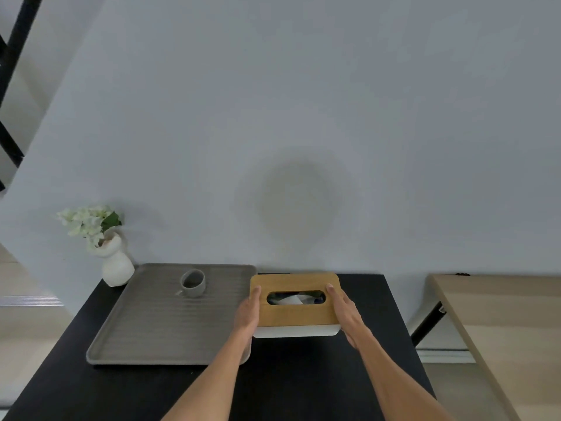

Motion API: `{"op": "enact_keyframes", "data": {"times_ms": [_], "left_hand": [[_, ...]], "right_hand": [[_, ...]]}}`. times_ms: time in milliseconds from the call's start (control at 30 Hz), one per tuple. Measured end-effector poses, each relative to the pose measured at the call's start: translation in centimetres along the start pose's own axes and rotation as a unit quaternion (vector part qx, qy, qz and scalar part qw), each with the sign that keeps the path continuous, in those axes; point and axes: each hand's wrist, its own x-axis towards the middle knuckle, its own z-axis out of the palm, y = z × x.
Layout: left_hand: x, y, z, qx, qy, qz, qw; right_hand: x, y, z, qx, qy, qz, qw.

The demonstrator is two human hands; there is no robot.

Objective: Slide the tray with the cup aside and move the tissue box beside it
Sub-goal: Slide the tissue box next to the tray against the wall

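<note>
I see the tissue box (pixel 294 302) at the desk's (pixel 303 384) far edge, just beside the grey tray's (pixel 158 335) right rim. My left hand (pixel 249 314) and right hand (pixel 344 311) clasp its two short ends. The cup (pixel 193 282) sits near the tray's far edge. A white vase (pixel 117 262) of flowers occupies the far left corner

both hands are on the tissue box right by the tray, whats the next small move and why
Probably set it down and let go. The left hand and right hand clasp the ends of the wooden-lidded white tissue box, which already sits right beside the grey ribbed rectangular tray holding the small grey cup, on the black table.
</note>
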Motion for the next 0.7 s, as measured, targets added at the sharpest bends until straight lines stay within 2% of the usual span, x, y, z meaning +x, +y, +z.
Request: {"op": "enact_keyframes", "data": {"times_ms": [233, 700], "left_hand": [[5.9, 0.5, -0.2, 0.021, -0.010, 0.004, 1.000], [11.3, -1.6, 4.7, 0.022, 0.083, -0.012, 0.996]], "right_hand": [[4.4, -0.7, 1.9, 0.011, 0.014, 0.029, 0.999], [11.9, 2.2, 2.0, 0.014, 0.010, 0.089, 0.996]]}}
